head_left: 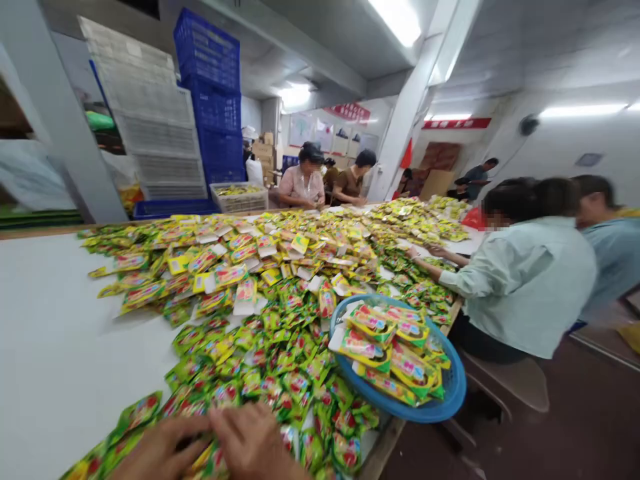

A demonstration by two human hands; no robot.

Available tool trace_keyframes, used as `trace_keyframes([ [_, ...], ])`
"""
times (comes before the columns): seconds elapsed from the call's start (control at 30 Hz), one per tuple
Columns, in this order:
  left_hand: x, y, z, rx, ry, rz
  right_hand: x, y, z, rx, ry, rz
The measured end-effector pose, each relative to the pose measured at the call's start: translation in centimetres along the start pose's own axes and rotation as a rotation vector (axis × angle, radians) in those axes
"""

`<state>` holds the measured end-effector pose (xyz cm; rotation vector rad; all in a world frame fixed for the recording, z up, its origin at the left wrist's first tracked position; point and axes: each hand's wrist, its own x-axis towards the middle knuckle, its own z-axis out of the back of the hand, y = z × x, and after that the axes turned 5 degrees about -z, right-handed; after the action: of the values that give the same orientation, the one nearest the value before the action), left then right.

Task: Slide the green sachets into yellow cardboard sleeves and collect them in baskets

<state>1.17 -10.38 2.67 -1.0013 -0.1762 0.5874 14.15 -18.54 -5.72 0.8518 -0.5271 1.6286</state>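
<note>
At the bottom edge my left hand (167, 448) and my right hand (250, 437) meet over a heap of small green packets (295, 383). Their fingers are bent together, blurred, around something I cannot make out; a bit of yellow and green shows beneath them. Beyond the green packets spreads a pile of yellow packs with white card ends (233, 273). To the right, a round blue basket (453, 400) holds several larger yellow packs (410, 367) and sits at the table's edge.
The white table (60, 333) shows bare on the left. A person in a pale green shirt (530, 280) sits at the right, arms over the table. Other people work at the far side. Blue crates (215, 107) and grey crates (155, 127) are stacked behind, near a pillar.
</note>
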Motion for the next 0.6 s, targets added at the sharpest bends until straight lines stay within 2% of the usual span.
trace_keyframes([
  [0.1, -0.7, -2.0, 0.4, -0.051, -0.103, 0.017, 0.3, -0.5, 2.2, 0.167, 0.084, -0.054],
  [0.17, -1.3, -2.3, 0.7, -0.142, -0.146, 0.114, 0.1, -0.7, 2.5, 0.222, 0.111, -0.193],
  [0.23, -2.0, -2.1, 0.7, -0.165, -0.162, 0.121, -0.1, -0.8, 2.3, 0.250, 0.169, -0.264],
  [0.33, -2.5, -1.6, 0.1, -0.065, -0.242, 0.091, -0.3, -0.5, 2.1, 0.246, 0.219, -0.223],
  [0.47, -1.5, -1.3, -0.9, 0.052, -0.302, 0.109, -0.4, -0.3, 2.3, 0.187, 0.228, -0.171],
  [0.53, -0.8, -1.1, -1.1, 0.100, -0.309, 0.090, -0.5, -0.4, 2.4, 0.169, 0.221, -0.171],
  [0.6, -0.2, -0.9, -1.2, 0.069, -0.261, 0.051, -0.6, -0.5, 2.4, 0.168, 0.209, -0.172],
])
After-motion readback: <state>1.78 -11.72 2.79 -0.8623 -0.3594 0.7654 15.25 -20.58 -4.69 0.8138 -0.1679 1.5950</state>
